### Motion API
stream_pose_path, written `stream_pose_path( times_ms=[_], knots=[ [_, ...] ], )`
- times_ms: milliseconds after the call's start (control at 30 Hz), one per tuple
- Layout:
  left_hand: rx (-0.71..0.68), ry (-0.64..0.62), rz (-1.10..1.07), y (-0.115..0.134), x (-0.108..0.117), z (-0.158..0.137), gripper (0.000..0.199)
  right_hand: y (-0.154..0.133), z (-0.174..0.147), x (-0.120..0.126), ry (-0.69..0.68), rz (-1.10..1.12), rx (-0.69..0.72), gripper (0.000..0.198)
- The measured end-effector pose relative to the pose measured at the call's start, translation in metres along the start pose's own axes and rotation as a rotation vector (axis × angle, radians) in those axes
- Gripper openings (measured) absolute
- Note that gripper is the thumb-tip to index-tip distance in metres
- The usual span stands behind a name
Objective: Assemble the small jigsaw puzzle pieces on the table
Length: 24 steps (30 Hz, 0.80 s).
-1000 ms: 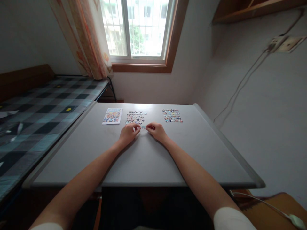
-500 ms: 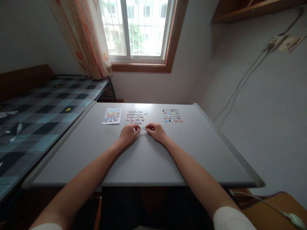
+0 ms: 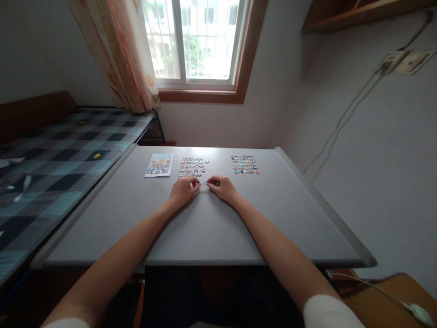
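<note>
My left hand (image 3: 183, 190) and my right hand (image 3: 221, 187) rest on the grey table (image 3: 205, 228), fingertips pinched together on small jigsaw pieces (image 3: 204, 182) held between them. Just beyond the left hand lies a group of spread-out puzzle pieces (image 3: 192, 167). A second, more colourful group of pieces (image 3: 244, 165) lies beyond the right hand. A printed reference picture (image 3: 160, 165) lies flat to the left of the pieces.
A bed with a checked cover (image 3: 51, 159) runs along the table's left side. A window (image 3: 194, 41) and curtain (image 3: 119, 50) are behind. A wall with a cable (image 3: 341, 123) is close on the right. A corded device (image 3: 418, 312) lies low right.
</note>
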<state>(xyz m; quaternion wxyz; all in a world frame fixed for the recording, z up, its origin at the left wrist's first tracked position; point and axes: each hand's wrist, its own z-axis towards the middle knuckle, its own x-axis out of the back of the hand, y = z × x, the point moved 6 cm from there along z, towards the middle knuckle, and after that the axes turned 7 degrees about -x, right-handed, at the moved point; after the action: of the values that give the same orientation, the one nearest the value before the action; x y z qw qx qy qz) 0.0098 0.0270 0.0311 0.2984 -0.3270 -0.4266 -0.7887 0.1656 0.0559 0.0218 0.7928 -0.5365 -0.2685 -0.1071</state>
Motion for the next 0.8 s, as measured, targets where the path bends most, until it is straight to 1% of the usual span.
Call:
stream_pose_path(
  times_ms=[800],
  knots=[
    [-0.009, -0.015, 0.042, 0.0010, -0.0003, -0.0007, 0.015, 0.0018, 0.0003, -0.0013, -0.016, -0.041, -0.008, 0.012]
  ],
)
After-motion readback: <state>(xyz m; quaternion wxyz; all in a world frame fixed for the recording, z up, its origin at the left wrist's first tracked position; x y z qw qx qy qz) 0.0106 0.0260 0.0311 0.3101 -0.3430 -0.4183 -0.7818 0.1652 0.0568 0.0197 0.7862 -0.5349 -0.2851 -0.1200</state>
